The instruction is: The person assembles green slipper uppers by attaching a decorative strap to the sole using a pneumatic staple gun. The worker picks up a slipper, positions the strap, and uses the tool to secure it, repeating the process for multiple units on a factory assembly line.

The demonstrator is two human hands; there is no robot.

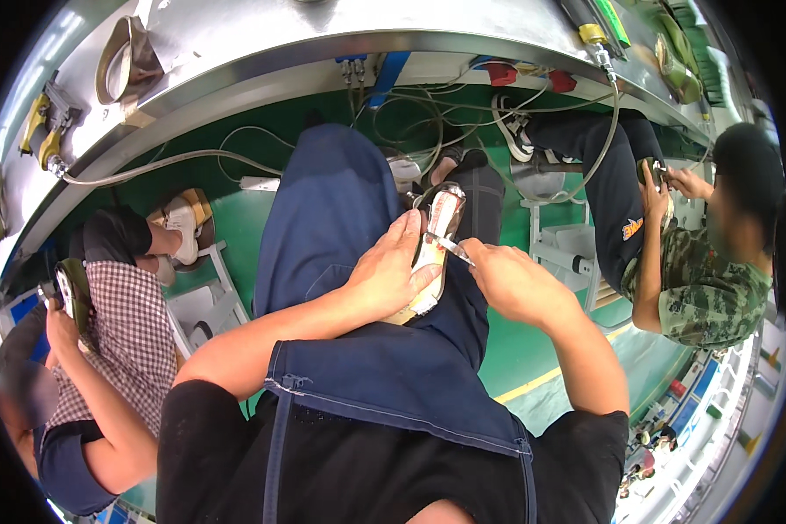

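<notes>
The shoe (430, 255) is lying near-left to far-right, the left hand (384, 275) resting flat along its left side, the right hand (517, 284) (over on the right) gripping a metal tool (451, 248).

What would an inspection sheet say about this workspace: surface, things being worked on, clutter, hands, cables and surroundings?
Surface: shiny metal bench, seeming bowed through the lens.
Work items: a shoe, pale side up, over the apron-covered lap; a slim metal tool crosses it.
Clutter: olive shoe piece and yellow-handled tool at bench left; yellow-fitted tool at right.
Hands: left hand lies along the shoe, fingers straight; right hand grips the metal tool.
Cables: pale hose at left, another at right; loose loops beneath the bench.
Surroundings: co-workers left and right; green floor.
</notes>
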